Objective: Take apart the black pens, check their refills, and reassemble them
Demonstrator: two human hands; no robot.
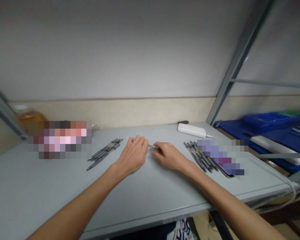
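Both my hands meet at the middle of a grey table [150,186]. My left hand [135,154] is curled, its fingertips closed on one end of a thin pen-like rod [153,146]. My right hand [167,155] pinches the other end of the same rod. A pile of several dark pens [105,151] lies to the left of my left hand. Another row of several dark pens [200,156] lies to the right of my right hand.
A white power strip [192,130] and a small screwdriver [180,123] lie at the table's back edge. A bottle of amber liquid [27,116] stands at the back left. Blue bins [270,126] sit on a shelf to the right, behind a metal post [236,63].
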